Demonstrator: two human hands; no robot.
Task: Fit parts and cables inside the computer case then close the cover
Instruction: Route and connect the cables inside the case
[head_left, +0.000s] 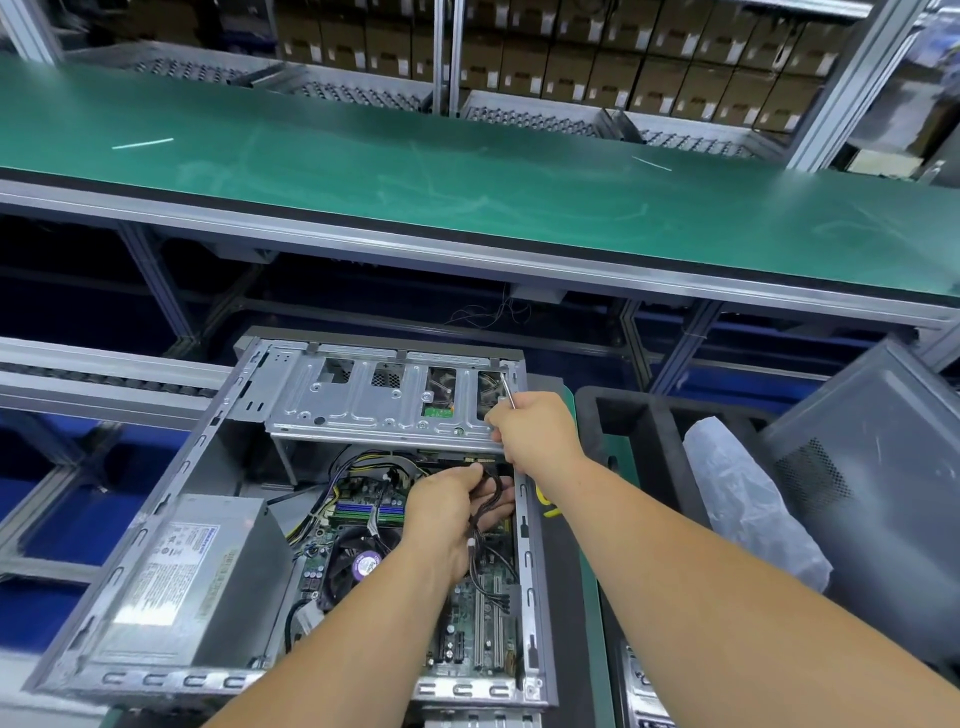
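Observation:
An open grey computer case lies on its side in front of me, its motherboard, fan and silver power supply exposed. My left hand is inside the case, fingers closed on a bundle of black cables near the right wall. My right hand grips the right end of the metal drive cage at the case's far end, with a thin metal tool shaft sticking up from the fist. The grey cover panel leans at the right.
A green conveyor belt runs across behind the case. A black foam tray with a crumpled plastic bag sits to the right. Cardboard boxes fill shelves at the back. A roller rail lies to the left.

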